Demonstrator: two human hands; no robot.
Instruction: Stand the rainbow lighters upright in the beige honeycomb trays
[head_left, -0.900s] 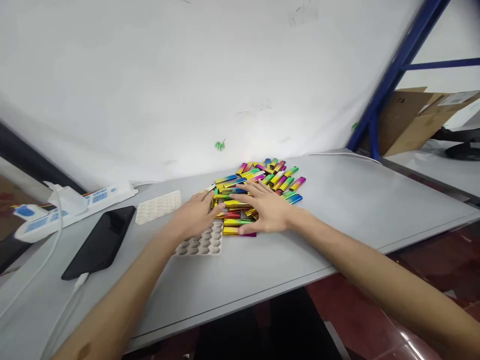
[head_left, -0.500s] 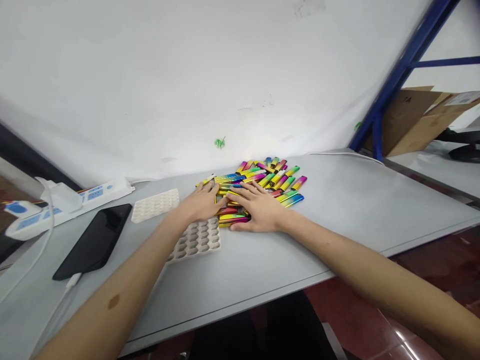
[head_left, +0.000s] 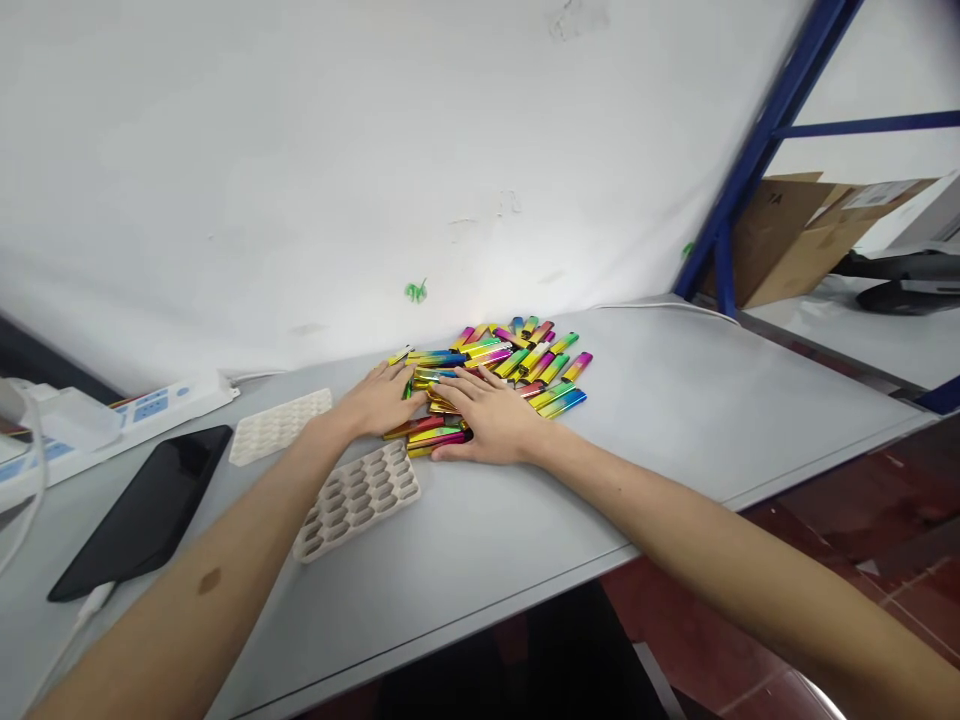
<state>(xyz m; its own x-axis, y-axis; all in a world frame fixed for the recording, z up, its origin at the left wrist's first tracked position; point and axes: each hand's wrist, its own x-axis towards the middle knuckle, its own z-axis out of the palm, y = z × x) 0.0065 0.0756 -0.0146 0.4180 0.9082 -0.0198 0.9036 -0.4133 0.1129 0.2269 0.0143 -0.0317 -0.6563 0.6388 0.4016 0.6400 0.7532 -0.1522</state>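
Note:
A pile of shiny multicoloured lighter-sized cases (head_left: pixel 536 362) lies on the grey table against the wall. Palm down, my left hand (head_left: pixel 379 402) rests at the pile's left side, its fingers stretched over the nearest cases. My right hand (head_left: pixel 491 415) lies flat across the pile's front part with fingers spread, covering some cases. Both hands are open, and neither grips a case. Just below my left hand sits a whitish tray with rows of oval hollows (head_left: pixel 364 497), partly hidden by my left forearm. Its visible hollows hold no cases.
A second pale tray (head_left: pixel 277 428) lies farther left. Near it are a black phone (head_left: pixel 146 510) on a white cable and a white power strip (head_left: pixel 176 402). A blue metal frame (head_left: pixel 761 140) and cardboard boxes (head_left: pixel 787 240) stand at the right.
The whole view has shifted, so everything sits farther left. More of the front tray shows beside my left forearm, and a red case now shows below my left hand.

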